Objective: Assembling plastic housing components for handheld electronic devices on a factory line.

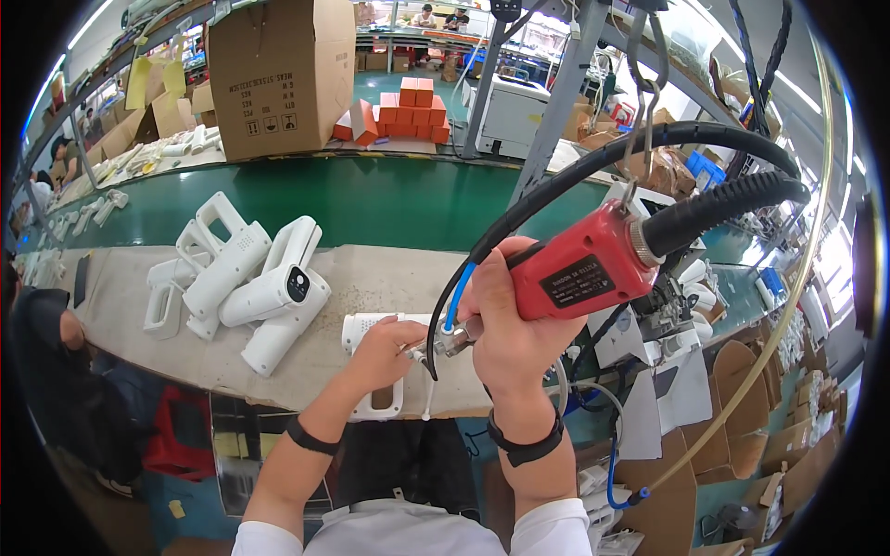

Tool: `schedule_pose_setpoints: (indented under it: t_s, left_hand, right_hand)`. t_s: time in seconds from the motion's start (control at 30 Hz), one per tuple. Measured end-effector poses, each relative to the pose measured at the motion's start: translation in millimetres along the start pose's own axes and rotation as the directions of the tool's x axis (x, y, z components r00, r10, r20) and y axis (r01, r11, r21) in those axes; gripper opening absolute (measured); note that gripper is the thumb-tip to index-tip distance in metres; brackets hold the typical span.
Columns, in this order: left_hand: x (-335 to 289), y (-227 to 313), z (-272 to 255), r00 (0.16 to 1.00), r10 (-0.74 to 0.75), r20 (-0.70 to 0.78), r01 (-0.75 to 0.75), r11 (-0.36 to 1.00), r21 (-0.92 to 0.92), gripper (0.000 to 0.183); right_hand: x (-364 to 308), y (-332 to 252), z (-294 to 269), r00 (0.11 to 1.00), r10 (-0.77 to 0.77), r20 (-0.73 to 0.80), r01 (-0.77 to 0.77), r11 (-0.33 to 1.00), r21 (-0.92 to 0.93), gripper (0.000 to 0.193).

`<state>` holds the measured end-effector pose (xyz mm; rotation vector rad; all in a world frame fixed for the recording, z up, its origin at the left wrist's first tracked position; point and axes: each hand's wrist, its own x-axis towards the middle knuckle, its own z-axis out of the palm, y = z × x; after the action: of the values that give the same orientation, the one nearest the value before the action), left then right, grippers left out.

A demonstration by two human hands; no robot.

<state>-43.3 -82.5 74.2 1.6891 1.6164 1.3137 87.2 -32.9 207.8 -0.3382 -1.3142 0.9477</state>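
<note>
From the head camera I see my right hand (505,320) just right of centre, fingers wrapped tight around the grip of a red power screwdriver with a thick black hose (584,269). The tool's metal tip points left and down, towards the centre of the frame. My left hand (385,352) sits just left of it, fingers bent down and pressed onto a white plastic handle-shaped casing (375,371) lying on the grey work mat (120,287). Thumb and forefinger are pinched together close by the screwdriver tip; whether they hold anything small I cannot tell.

Left of centre, a cluster of finished white plastic handheld casings (246,283) lies piled on the same mat, well apart from my hands. Behind them the green conveyor belt (408,199) runs across the middle of the frame. In the upper left stands a large brown cardboard box (278,74), with a stack of small orange boxes (408,107) in the upper middle.
</note>
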Motion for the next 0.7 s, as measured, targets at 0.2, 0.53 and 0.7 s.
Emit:
schedule_pose_setpoints:
  t_s: [0.2, 0.53, 0.7]
  left_hand:
    - [0, 3, 0, 1.000, -0.003, -0.021, 0.002, 0.998, -0.061, 0.050]
    - [26, -10, 4, 0.970, 0.225, 0.092, -0.234, 0.968, 0.094, 0.063]
    - [65, -14, 21, 0.928, -0.148, 0.343, -0.102, 0.782, 0.615, 0.079]
  right_hand:
    - [-1, 1, 0, 1.000, -0.010, -0.002, 0.010, 1.000, 0.030, 0.012]
    - [10, 4, -18, 0.999, -0.050, -0.023, 0.047, 0.991, -0.124, 0.011]
    - [16, 33, -26, 0.995, 0.011, -0.100, -0.018, 0.997, -0.070, 0.010]
